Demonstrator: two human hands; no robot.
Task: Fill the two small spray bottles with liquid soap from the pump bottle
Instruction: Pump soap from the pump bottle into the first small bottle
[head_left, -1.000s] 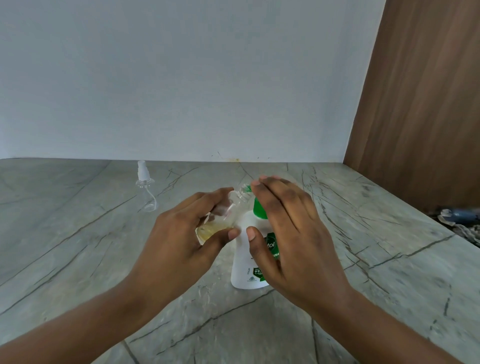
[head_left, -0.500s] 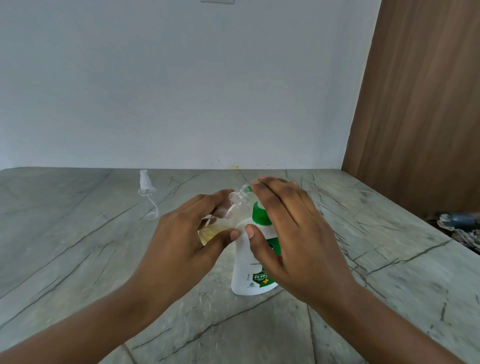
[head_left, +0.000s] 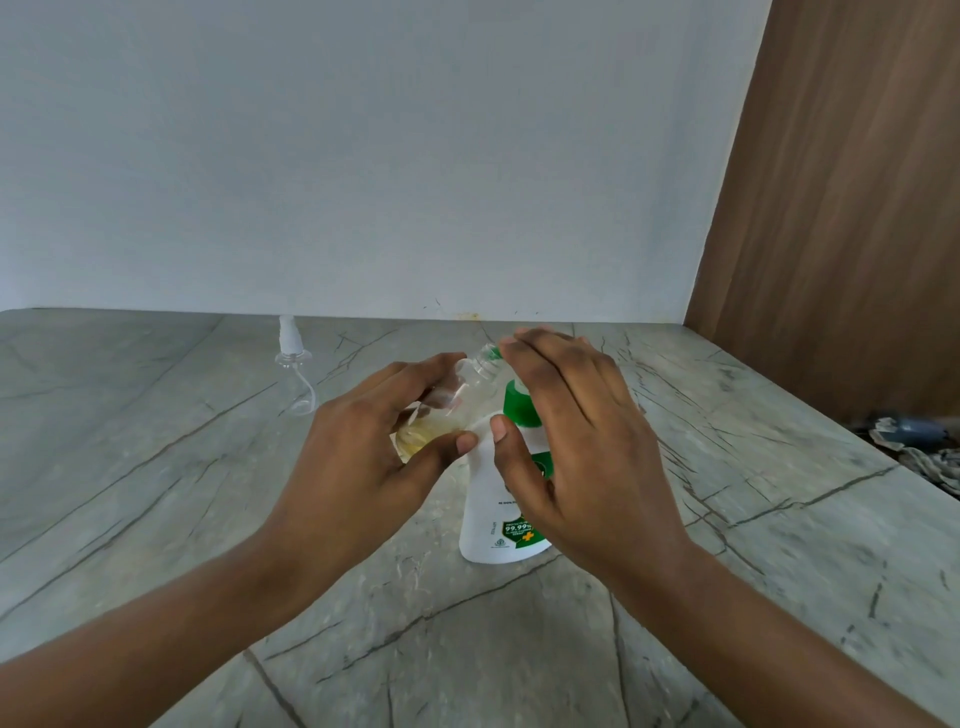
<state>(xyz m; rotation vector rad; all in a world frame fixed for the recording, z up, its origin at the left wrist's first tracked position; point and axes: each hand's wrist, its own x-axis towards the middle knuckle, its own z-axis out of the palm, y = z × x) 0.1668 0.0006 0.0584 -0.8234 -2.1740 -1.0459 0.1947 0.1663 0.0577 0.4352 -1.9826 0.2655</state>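
A white pump bottle (head_left: 493, 519) with a green collar and green label stands upright on the grey marble counter (head_left: 156, 493). My right hand (head_left: 576, 441) lies over its pump head, fingers spread across the top and thumb against the neck. My left hand (head_left: 363, 452) holds a small clear spray bottle (head_left: 457, 400) without its cap, tilted with its open mouth up against the pump spout. Yellowish liquid sits in its lower part. A spray cap with a curved dip tube (head_left: 293, 364) stands alone at the back left; I see no second bottle body.
A pale wall closes the counter's far side and a brown wooden panel (head_left: 841, 234) rises at the right. Past the counter's right edge lie crumpled items with a blue-grey object (head_left: 914, 436).
The view has tilted, so everything sits a little lower in frame. Both hands keep the same hold on the spray bottle and the pump.
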